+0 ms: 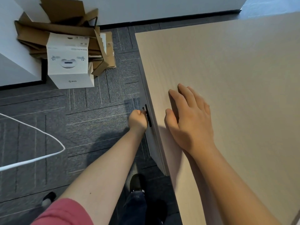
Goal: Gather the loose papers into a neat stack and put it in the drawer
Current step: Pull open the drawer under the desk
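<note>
The person stands at the corner of the tabletop (227,65), leaning over its left edge. The left hand (138,120) is clenched around the dark drawer handle (148,116) on the pale front panel below that edge, so this grip has the handle, while the right hand (189,120) lies flat and relaxed on the wood just above, fingers spread, holding nothing and seemingly bracing the desk. The drawer front (154,140) looks flush, or very nearly so; I cannot tell whether it is being pulled out or pushed home.

No papers show anywhere on the wood in view (the stack may already be inside the drawer, or lie out of sight). Judging by that, this is the drawer step: either opening it to receive the stack or shutting it after. The next move calls for a straight, even pull or push along the runners, the flat hand steadying the top.

On the carpet (97,111) beyond lie flattened cardboard (53,30), a white box (69,62) and a white cable (40,132).
</note>
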Available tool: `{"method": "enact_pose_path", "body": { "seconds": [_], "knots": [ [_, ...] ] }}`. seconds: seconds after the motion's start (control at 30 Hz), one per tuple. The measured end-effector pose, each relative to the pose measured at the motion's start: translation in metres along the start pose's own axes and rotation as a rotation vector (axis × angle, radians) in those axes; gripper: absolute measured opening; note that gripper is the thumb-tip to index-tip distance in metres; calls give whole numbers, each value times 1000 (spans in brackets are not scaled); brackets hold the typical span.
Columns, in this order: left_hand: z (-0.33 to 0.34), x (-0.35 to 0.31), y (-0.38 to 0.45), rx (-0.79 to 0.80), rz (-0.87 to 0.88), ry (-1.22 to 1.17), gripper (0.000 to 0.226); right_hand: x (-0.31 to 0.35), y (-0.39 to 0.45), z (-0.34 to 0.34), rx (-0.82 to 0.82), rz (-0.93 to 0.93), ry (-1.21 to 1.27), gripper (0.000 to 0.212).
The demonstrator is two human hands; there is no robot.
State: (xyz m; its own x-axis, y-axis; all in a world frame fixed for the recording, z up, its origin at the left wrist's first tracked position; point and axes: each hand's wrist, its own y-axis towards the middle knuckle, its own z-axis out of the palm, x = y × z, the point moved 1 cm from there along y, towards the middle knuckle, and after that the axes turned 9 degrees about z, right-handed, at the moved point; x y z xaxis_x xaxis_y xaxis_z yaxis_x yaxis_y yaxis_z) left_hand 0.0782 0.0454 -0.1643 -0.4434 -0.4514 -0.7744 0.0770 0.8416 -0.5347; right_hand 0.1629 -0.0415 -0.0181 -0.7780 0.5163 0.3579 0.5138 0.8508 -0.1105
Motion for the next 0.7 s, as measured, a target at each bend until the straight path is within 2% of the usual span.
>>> {"method": "enact_pose_path", "body": {
  "seconds": [0.13, 0.2, 0.37, 0.43, 0.53, 0.57, 0.7],
  "knots": [
    [-25, 12, 2, -92, 9, -39, 27, -2, -1, 2, 13, -7, -3, 53],
    [-50, 20, 6, -76, -32, -46, 25, -2, -2, 3, -5, -8, -4, 51],
    [-92, 21, -4, -93, -165, -311, 31, 1, -3, 4, -19, 6, -38, 52],
    [-95, 18, -16, -74, -100, -224, 32, 3, -6, 3, -20, 7, -53, 51],
    [-95, 13, -44, -5, 35, 14, 63, 9, -11, 2, -7, 24, -33, 45],
    [-94, 14, -48, 32, 65, 89, 67, 13, -14, 3, 3, 22, -31, 44],
    [-96, 16, -58, 136, 92, 274, 50, 20, -25, 6, 19, -8, -14, 42]
  ]
}}
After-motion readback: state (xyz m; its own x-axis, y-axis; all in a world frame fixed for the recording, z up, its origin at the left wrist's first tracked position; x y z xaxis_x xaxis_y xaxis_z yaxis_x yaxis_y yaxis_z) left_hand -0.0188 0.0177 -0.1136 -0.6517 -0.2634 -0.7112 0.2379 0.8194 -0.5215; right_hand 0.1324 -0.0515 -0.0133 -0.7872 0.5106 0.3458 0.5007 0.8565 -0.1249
